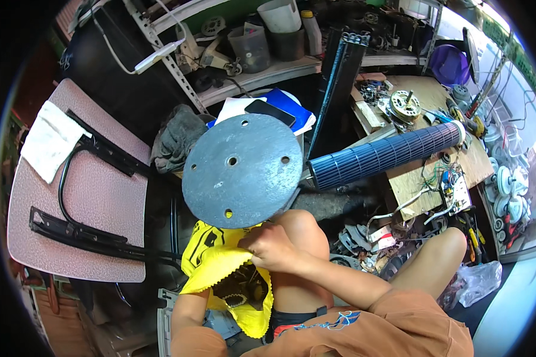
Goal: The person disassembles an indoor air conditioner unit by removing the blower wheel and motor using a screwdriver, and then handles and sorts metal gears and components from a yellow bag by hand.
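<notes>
A yellow plastic bag (217,262) with a zigzag-cut edge hangs in front of my lap, its mouth open toward me. Dark metal parts (244,285) show inside it, too shadowed to name. My right hand (269,245) is closed on the bag's upper right rim. My left forearm (189,309) goes up behind the near edge of the bag, which hides my left hand. Just beyond my right hand stands a round grey disc (244,178) with several holes; yellow shows through its lowest hole.
An upturned pink chair (95,190) with a white cloth lies left. A long dark-blue slatted fan drum (387,153) juts from the wooden worktable (420,199). Motor parts, wires and a clear plastic bag (481,282) crowd the right. Shelves (232,89) with buckets stand behind.
</notes>
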`<action>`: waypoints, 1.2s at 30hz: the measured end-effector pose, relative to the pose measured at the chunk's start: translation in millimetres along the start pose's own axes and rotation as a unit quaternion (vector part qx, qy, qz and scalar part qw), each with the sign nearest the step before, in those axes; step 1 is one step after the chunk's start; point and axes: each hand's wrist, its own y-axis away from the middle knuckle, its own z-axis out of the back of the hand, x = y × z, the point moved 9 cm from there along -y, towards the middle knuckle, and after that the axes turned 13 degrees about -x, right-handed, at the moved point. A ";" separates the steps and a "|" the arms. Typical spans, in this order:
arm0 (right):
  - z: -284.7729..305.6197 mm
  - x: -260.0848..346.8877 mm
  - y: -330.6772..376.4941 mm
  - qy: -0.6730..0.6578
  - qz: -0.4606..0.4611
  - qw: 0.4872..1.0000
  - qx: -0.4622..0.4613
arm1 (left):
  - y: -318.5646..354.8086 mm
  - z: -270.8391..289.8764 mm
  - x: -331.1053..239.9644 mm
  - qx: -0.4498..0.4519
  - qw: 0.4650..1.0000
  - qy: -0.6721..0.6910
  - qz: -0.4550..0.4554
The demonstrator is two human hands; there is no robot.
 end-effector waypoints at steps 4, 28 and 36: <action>-9.8 -8.9 -10.1 0.053 0.006 0.999 -0.006 | -18.2 -7.4 -18.4 0.010 1.000 0.005 -0.006; -38.6 -43.6 4.3 0.076 -0.097 0.992 0.011 | 77.1 -47.9 56.3 -0.139 0.989 0.043 0.040; -33.2 -21.3 20.8 0.047 -0.097 0.994 0.022 | 191.7 -68.4 -41.5 -0.153 0.938 -0.222 -0.219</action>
